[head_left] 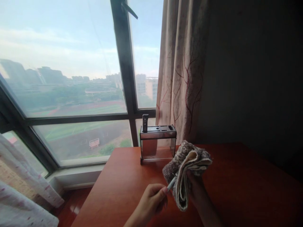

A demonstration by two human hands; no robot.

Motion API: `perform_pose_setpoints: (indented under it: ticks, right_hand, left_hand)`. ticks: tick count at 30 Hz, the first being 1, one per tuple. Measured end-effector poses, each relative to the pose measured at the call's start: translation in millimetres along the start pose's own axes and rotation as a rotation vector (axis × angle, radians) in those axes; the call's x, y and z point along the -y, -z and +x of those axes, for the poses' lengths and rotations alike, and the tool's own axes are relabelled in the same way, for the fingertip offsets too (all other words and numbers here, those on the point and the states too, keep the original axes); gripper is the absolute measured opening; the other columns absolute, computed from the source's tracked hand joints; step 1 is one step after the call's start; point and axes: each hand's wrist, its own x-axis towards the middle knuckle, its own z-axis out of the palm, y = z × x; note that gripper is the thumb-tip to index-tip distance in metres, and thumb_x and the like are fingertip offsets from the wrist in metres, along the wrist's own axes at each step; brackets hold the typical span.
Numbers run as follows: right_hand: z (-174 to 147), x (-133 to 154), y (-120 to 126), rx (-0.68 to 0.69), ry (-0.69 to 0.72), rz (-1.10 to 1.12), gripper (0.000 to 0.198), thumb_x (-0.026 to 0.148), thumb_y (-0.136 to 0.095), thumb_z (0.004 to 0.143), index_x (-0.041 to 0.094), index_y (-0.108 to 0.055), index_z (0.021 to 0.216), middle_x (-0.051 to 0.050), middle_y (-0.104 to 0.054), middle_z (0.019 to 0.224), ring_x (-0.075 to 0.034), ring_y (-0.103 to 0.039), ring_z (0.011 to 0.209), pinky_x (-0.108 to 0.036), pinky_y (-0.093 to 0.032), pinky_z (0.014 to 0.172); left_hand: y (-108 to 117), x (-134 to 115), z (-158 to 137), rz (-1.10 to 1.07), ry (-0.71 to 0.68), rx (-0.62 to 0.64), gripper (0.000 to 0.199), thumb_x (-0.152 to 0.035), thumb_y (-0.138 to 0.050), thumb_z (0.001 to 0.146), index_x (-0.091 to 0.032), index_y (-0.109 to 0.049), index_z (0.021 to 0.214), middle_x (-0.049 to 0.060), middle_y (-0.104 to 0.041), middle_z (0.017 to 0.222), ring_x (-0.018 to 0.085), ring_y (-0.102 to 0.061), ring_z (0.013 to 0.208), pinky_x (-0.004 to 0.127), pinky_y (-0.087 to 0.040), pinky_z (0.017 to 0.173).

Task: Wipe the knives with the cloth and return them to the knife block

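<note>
My left hand [154,198] is closed, its thumb and fingers around a slim pale-grey thing [171,184]. That thing's far end goes in behind the folds of a towel, so its kind cannot be made out. The grey-brown, shaggy towel [189,160], with a cream underside, is folded over in my right hand [194,186]. That hand is closed on it from the right and lies in shadow, partly covered by the cloth. Both hands are above the table, close together. Just behind the towel stands a clear-sided knife block [158,135], with one black-handled knife [145,123] upright in its left slot.
The reddish-brown wooden table [113,189] has its left edge running toward the window. A dark window frame [129,78] and a beige curtain [180,69] rise behind it. Another pale curtain [21,201] hangs at the lower left. The wall at right is dark.
</note>
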Motion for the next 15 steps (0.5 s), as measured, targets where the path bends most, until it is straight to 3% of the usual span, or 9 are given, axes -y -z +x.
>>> perform_pose_setpoints:
  ticks: [4,8,11,15]
  right_hand:
    - [0.7,0.5,2.2,0.028,-0.033,0.027,0.049,0.036,-0.088,0.054,0.024,-0.066,0.097,0.001,-0.073,0.082,-0.019,-0.068,0.073,-0.031,-0.057,0.068]
    - [2.8,-0.8,1.0,0.006,-0.001,0.048,0.053,0.032,-0.087,0.057,0.025,-0.064,0.104,0.002,-0.072,0.086,-0.018,-0.068,0.077,-0.03,-0.056,0.071]
    - [4.6,-2.5,2.0,-0.011,-0.014,0.046,0.055,0.033,-0.086,0.058,0.025,-0.062,0.107,0.002,-0.073,0.09,-0.018,-0.068,0.081,-0.031,-0.057,0.072]
    - [4.8,-2.2,3.6,-0.016,0.007,0.031,0.058,0.034,-0.086,0.057,0.027,-0.062,0.109,0.002,-0.073,0.092,-0.02,-0.068,0.085,-0.032,-0.057,0.074]
  left_hand:
    - [-2.8,-0.5,-0.4,-0.041,0.051,0.04,0.045,-0.059,-0.052,0.082,-0.016,-0.054,0.069,-0.006,-0.045,0.048,0.005,-0.028,0.035,0.019,-0.017,0.036]
    - [-1.0,-3.9,3.2,0.265,-0.183,-0.197,0.031,-0.045,-0.065,0.077,-0.016,-0.058,0.072,-0.002,-0.054,0.06,0.01,-0.043,0.052,0.02,-0.032,0.047]
    - [2.9,-6.6,3.5,0.469,-0.313,-0.378,0.024,-0.033,-0.07,0.074,-0.016,-0.057,0.064,0.001,-0.056,0.064,0.012,-0.048,0.06,0.02,-0.035,0.052]
    - [4.4,-9.0,0.9,0.496,-0.327,-0.367,0.026,-0.035,-0.065,0.079,-0.016,-0.059,0.064,0.0,-0.053,0.059,0.011,-0.048,0.052,0.02,-0.034,0.047]
